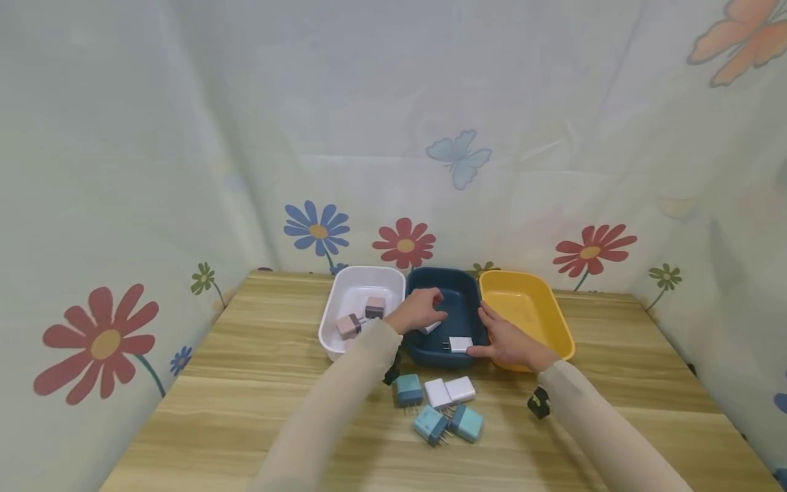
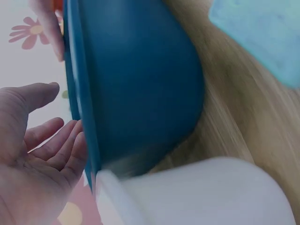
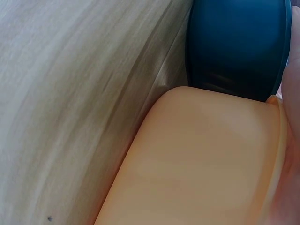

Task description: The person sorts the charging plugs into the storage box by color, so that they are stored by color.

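A dark blue tray (image 1: 451,307) stands in the middle with two white charger plugs in it. Over its left part reaches my left hand (image 1: 420,311), fingers loosely bent and apart, above one white charger plug (image 1: 430,328) that it partly hides. The left wrist view shows the palm of this left hand (image 2: 42,159) with nothing in it. My right hand (image 1: 507,339) lies at the border of the blue and yellow trays, its fingers extended. Its thumb is close to the other white charger plug (image 1: 460,344); whether they touch I cannot tell.
On the left a white tray (image 1: 328,311) holds pink charger plugs (image 1: 348,326). A yellow tray (image 1: 535,307) adjoins on the right. In front, on the wooden table (image 1: 246,410), lie teal charger plugs (image 1: 408,391) and white charger plugs (image 1: 438,393).
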Available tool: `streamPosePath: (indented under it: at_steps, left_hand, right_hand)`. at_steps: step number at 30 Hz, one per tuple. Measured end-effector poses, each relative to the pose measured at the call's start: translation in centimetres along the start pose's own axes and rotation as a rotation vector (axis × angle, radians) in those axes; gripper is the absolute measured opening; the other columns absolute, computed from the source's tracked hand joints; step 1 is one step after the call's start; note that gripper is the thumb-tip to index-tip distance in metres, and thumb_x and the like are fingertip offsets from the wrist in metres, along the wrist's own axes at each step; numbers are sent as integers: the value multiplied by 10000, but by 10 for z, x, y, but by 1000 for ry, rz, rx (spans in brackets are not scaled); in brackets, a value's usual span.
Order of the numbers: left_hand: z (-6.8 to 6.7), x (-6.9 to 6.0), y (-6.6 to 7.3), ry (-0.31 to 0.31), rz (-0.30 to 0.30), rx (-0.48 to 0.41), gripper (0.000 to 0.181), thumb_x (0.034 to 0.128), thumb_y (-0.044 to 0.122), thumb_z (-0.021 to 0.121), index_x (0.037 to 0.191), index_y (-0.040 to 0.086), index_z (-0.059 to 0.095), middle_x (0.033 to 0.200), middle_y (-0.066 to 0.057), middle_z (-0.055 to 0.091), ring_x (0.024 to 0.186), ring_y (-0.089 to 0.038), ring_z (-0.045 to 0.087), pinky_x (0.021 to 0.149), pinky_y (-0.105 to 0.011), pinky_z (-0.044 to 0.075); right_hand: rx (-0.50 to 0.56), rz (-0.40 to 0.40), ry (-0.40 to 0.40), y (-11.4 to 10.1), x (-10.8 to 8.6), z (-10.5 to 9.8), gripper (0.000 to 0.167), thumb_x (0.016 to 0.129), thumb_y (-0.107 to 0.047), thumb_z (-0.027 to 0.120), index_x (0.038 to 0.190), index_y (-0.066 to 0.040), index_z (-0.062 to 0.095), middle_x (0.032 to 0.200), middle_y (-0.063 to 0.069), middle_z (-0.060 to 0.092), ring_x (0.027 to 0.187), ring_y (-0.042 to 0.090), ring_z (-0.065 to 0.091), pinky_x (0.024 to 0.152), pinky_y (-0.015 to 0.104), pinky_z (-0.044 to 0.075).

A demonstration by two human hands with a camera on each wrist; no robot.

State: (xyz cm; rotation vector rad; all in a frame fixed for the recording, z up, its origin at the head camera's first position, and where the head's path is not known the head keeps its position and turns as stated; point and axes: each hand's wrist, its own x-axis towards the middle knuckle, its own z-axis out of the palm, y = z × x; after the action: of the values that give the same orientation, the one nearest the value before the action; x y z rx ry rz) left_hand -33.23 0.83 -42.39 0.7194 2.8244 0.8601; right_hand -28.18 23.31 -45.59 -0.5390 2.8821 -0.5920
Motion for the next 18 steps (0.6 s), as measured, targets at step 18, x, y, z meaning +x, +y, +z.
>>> streamPosePath:
  at_steps: [18]
  left_hand:
    - [-15, -50, -3, -86, 192, 8, 304, 886, 211, 668, 1136, 46, 623, 1085, -100, 659, 970, -149, 602, 863, -263, 483]
  right_hand:
    - [-15, -3, 9, -4, -1, 0, 1084, 759, -629, 655, 1488, 17, 179, 1561, 180, 74, 1379, 363, 227, 1079, 500, 241]
